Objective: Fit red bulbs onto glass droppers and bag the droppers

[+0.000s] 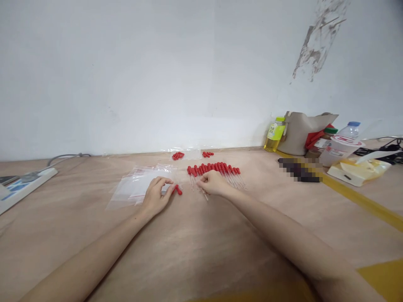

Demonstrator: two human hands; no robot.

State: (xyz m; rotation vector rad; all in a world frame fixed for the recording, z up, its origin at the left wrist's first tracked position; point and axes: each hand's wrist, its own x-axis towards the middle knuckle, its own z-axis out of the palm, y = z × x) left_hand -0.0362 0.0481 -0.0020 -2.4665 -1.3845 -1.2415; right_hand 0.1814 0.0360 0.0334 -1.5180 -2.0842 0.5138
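The right hand (214,183) hides part of the row of droppers (222,167) mid-tabletop (176,251), parallel to its back edge; its fingertips bunch together, but I cannot tell whether they pinch a stem. The left hand (156,195) curls, thumb and forefinger arched, at a red bulb (179,191); its grip is unclear. Slim clear stems fade into the wood-grained surface below rounded, rubbery bulbs. Glossy, flat plastic bags (124,191) overlap, partly behind the left hand. Toward the right edge, pixelation masks a dark object (300,171).
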